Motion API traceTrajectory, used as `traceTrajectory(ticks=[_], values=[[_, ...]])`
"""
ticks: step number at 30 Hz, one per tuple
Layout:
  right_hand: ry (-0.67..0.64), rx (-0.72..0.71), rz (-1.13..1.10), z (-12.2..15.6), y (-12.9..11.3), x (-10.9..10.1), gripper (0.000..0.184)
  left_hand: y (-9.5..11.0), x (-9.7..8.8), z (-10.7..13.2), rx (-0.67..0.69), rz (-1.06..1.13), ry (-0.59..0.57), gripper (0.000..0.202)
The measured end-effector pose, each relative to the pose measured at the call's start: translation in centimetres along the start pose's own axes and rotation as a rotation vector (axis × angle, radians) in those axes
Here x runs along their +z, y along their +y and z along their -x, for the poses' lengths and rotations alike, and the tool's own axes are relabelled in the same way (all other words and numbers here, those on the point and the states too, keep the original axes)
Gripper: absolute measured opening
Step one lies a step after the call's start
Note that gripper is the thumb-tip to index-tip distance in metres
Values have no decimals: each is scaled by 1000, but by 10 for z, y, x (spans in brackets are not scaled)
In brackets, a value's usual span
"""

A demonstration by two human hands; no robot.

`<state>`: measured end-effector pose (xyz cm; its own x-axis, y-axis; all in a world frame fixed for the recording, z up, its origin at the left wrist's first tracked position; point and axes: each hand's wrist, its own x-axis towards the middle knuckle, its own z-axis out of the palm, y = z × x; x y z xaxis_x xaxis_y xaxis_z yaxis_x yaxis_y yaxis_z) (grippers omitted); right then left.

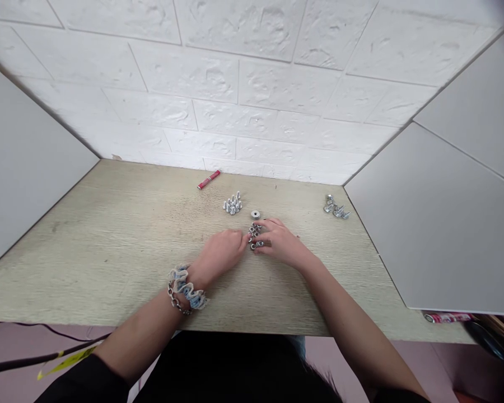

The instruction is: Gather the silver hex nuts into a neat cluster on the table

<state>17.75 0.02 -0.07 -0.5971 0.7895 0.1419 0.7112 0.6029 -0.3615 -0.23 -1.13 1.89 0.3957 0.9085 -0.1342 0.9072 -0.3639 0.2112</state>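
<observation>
Steel nuts (255, 235), small cluster at table (109, 235) centre, 6 o'clock of lone nut (255, 214). L hand (220, 254) and R hand (281, 242) fingertips on cluster; grip closure on any nut: cannot tell. Step, prob.: sorting/gathering nuts. Next needs pinch on single nut w/o scattering rest. Bolts (232, 205) upright at 11 o'clock.

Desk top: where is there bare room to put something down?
The left half of the desk is bare, from the left wall panel to the left hand. The near edge by the right forearm is bare too. The middle is crowded: nuts between both hands, upright bolts, a lone nut. More hardware sits far right.
</observation>
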Motion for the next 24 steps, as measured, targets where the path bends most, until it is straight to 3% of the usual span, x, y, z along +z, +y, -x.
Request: traceTrajectory(ticks=[24], values=[[117, -24, 9, 0, -6, -1, 15, 0, 0, 1, -13, 13, 4, 49]])
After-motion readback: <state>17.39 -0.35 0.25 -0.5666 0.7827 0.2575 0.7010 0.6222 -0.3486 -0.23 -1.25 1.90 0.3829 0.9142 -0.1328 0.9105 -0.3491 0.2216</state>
